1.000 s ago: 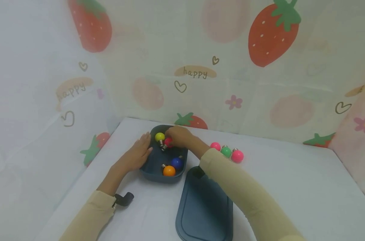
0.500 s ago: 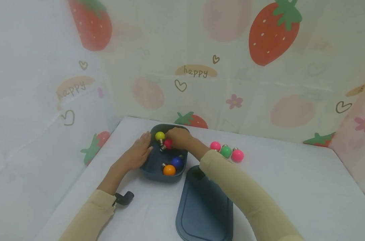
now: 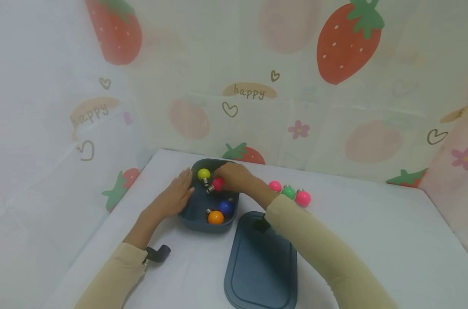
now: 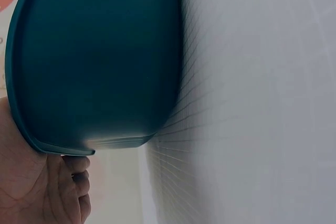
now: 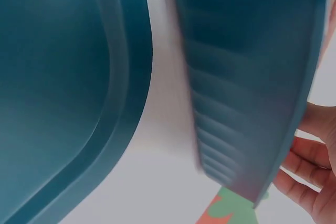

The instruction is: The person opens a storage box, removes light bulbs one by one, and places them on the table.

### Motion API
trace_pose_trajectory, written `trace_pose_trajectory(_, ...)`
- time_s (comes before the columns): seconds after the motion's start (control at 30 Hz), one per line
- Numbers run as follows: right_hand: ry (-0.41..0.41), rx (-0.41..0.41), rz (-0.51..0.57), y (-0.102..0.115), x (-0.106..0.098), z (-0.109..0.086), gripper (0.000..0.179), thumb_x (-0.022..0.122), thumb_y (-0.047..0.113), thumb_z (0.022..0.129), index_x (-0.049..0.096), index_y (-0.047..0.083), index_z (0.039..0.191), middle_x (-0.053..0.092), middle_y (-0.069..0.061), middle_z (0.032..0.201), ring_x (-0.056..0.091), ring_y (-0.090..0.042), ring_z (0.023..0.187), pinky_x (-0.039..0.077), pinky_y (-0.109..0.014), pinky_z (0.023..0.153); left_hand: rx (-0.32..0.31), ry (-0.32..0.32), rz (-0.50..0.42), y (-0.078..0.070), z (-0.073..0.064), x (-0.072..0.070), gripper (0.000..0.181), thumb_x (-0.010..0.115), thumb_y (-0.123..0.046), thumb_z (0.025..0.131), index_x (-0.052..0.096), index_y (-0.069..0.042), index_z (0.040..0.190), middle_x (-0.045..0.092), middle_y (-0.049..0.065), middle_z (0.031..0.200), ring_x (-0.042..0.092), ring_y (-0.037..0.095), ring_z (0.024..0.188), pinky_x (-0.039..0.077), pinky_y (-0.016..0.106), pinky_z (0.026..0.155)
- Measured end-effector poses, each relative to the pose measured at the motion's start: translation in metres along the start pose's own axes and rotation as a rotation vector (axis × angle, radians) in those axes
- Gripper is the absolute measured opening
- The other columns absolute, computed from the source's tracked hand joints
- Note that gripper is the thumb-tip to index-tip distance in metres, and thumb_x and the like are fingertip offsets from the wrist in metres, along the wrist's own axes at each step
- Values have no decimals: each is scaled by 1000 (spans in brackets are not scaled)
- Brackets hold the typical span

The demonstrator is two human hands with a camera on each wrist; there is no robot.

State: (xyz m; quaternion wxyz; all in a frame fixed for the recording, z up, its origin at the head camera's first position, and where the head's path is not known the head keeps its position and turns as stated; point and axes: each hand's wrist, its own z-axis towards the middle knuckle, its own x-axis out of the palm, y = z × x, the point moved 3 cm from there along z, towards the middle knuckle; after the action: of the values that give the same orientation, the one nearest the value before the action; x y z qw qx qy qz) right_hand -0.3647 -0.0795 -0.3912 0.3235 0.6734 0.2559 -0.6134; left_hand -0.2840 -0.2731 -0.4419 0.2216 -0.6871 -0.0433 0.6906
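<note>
A dark blue-grey box (image 3: 208,225) stands without its lid, with several small coloured light bulbs inside. My left hand (image 3: 174,195) rests against the box's left side, its fingers fairly straight along the rim. Over the far right part of the box, my right hand (image 3: 234,177) pinches a pinkish-red light bulb (image 3: 218,183), metal base pointing left; its fingertips are partly hidden. Beside that bulb lies a yellow bulb (image 3: 204,174). Nearer the front of the box are a blue bulb (image 3: 226,208) and an orange bulb (image 3: 216,217).
The box's lid (image 3: 261,266) lies flat on the white table, under my right forearm. Right of that forearm, a green bulb (image 3: 288,192) sits between two pink bulbs, one of them a pink bulb (image 3: 303,198) at the right. A strawberry-printed cloth (image 3: 307,107) hangs behind the table.
My right hand and the pinkish-red bulb have shifted slightly to the right inside the box, and the right forearm has swung a little rightward. My left hand stays against the box.
</note>
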Motion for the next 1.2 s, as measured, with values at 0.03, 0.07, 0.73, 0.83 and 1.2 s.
trace_pose_trajectory(0.03,-4,8,-1,-1,-1,-2,30,80,27,90,73,18,118,72,4,104,61,-16,94,55,-31,91,2,-1,-1,0,0,0,65,39,-28,111,11,4,160,9,20,168,8,35,156,11,53,125)
trace_pose_trajectory(0.07,-8,13,-9,-2,-2,-4,32,80,27,90,73,18,119,72,3,106,61,-16,95,55,-30,91,1,0,0,-1,0,0,65,39,-28,111,11,4,160,8,20,168,8,35,156,11,53,125)
trace_pose_trajectory(0.73,-164,-16,48,-7,-26,-57,41,82,28,87,73,17,126,73,2,116,64,-17,104,55,-30,93,11,-5,-2,-2,0,-1,64,38,-25,111,12,6,159,8,22,168,8,38,155,11,55,124)
trace_pose_trajectory(0.83,-173,-8,47,-10,-29,-66,41,82,28,88,72,17,126,72,1,119,64,-18,108,55,-32,95,11,-1,-3,-1,0,0,64,38,-26,111,11,6,160,8,21,168,8,37,155,11,55,124)
trace_pose_trajectory(1.2,-228,54,124,-25,-35,-97,45,86,29,84,72,19,126,72,3,119,65,-17,112,56,-35,93,8,2,-15,-1,-1,0,64,37,-27,111,11,5,160,8,21,168,7,37,155,10,55,124)
